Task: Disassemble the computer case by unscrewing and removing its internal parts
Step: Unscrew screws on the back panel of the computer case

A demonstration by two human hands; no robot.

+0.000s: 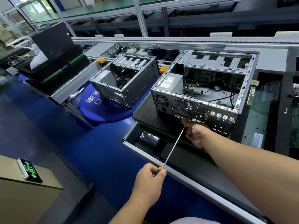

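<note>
An open grey computer case lies on its side on a black pallet, rear panel facing me. Inside it sit a grey power supply and loose cables. My left hand grips the orange-tipped handle of a long screwdriver. Its thin shaft runs up and right to the rear panel's lower edge. My right hand is curled around the shaft's far end, right at the panel below the fan grille. The screwdriver tip is hidden by my right hand.
A second, stripped case lies on a blue stool to the left. A black bin stands at far left on the conveyor. Circuit boards and a clear plastic cover lie right of the case. A metal rail runs along the bench's near edge.
</note>
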